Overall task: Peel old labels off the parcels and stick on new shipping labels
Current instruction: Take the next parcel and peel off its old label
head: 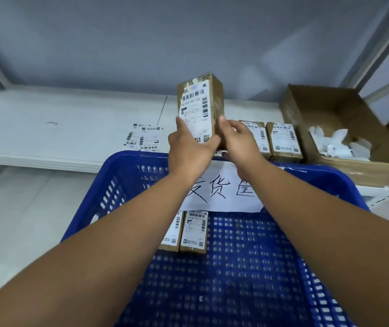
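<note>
Noted parcel [199, 107] upright above far rim of blue basket [122, 161], long axis vertical, labelled face toward camera. Observed left grip [188, 149] clasping lower left edge, thumb on label [195, 109]; right grip [238, 140] curled round lower right edge.

The left hand [186, 149] and right hand [238, 140] grip the held parcel [199, 109] between them, upright over the table [47, 128]. Left of the left hand lie loose labels [143, 138]. Just right of the right hand stand two table parcels [283, 141], with a carton [330, 107] holding paper scraps [340, 142] farther right. Below the hands is a basket [127, 156], with a paper sign [224, 187] on its far wall and two basket parcels [194, 232] inside.
</note>
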### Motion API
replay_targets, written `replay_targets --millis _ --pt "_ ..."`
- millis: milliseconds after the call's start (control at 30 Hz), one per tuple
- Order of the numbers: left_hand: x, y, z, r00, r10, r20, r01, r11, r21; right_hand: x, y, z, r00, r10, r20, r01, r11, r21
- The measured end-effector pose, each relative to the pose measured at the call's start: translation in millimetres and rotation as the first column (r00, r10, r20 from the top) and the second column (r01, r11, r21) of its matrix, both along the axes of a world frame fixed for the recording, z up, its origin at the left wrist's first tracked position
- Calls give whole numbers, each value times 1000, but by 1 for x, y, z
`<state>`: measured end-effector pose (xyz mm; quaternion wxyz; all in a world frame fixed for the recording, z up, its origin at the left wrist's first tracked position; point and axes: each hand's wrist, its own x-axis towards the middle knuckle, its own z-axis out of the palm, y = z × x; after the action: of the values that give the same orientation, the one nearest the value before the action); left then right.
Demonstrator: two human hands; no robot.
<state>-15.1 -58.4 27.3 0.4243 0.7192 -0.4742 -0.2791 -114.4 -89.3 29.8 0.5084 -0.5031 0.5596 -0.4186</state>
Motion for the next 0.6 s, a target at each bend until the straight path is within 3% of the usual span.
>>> replay_targets --millis 200,267,367,467,600 --pt "-23 73 79 960 -254 -118 252 967 -34 -40 67 68 919 134 370 -190 974 120" --pt "-28 95 98 924 -374 -79 375 927 -6 -59 89 85 864 148 482 -243 960 141" --pt "-29 134 112 838 -546 -19 546 837 23 -80 130 105 834 155 530 -276 948 159" --pt "-25 163 112 874 -481 73 484 875 -23 -91 162 105 840 170 515 -305 933 189" --pt "-25 188 114 947 -321 -28 308 928 -208 -91 200 101 837 194 511 -357 903 241"
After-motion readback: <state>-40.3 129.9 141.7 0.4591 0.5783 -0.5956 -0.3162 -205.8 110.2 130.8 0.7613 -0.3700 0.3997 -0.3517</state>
